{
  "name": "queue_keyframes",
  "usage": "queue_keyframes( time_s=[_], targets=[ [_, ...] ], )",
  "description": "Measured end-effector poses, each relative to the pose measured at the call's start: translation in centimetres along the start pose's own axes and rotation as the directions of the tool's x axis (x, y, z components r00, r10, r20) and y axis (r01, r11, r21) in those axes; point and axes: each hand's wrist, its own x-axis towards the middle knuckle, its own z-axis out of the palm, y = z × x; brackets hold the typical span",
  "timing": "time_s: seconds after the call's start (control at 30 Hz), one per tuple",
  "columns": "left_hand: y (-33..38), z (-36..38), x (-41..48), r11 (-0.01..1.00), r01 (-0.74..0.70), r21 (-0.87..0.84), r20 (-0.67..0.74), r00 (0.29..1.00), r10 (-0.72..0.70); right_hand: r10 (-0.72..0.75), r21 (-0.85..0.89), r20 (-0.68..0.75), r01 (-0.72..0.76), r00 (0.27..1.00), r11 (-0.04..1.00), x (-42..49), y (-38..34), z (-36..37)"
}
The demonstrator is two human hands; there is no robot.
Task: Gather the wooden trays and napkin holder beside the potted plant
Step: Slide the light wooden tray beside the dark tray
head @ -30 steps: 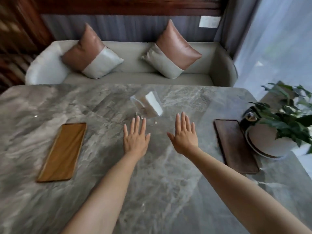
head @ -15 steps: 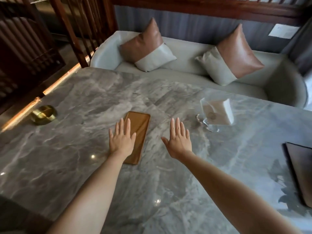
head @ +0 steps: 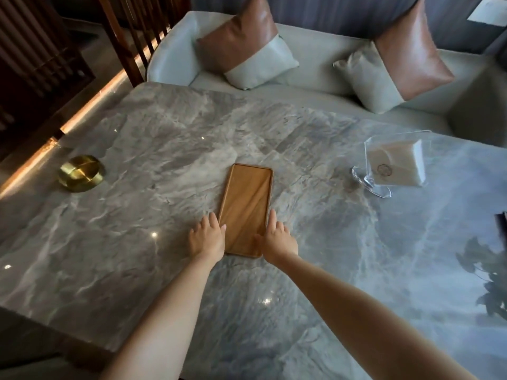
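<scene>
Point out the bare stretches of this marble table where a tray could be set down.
Bare marble lies between the round brass dish and the light wooden tray, and between that tray and the clear acrylic napkin holder. The near stretch under both forearms is free too. It is crowded only at the tray's near end, where the left hand and right hand flank it.

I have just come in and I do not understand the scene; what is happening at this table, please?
A person is tidying a marble table. The left hand and right hand are placed at the two long sides of a light wooden tray, near its close end; the tray lies flat, not yet lifted. A clear napkin holder stands untouched to the right, and a brass dish sits far left.
</scene>
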Motion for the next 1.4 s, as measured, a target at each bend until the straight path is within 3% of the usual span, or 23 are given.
queue_keyframes(
  time_s=[0.17, 0.47, 0.97, 1.4],
  targets=[
    [-0.1, 0.3, 0.9, 0.999, -0.025, 0.025, -0.012, 1.0, 0.025, 0.188, 0.183, 0.036, -0.192, 0.981, 0.964, 1.2, -1.1, 0.4],
    [0.2, 0.0, 1.6, 0.997, -0.064, -0.043, -0.02, 0.998, 0.063, 0.228, 0.319, 0.089, -0.245, 0.969, 0.915, 1.7, -0.9, 0.0],
    [5.6, -2.6, -0.3, 0.984, -0.01, -0.176, -0.061, 0.998, 0.0, 0.183, 0.499, -0.019, -0.149, 0.983, 0.853, -0.3, 2.9, -4.9],
    [18.7, -6.5, -4.7, 0.962, -0.207, -0.179, -0.222, 0.961, 0.165, 0.198, 0.63, -0.246, 0.001, 0.949, 0.777, -4.9, 12.7, -13.9]
  ],
)
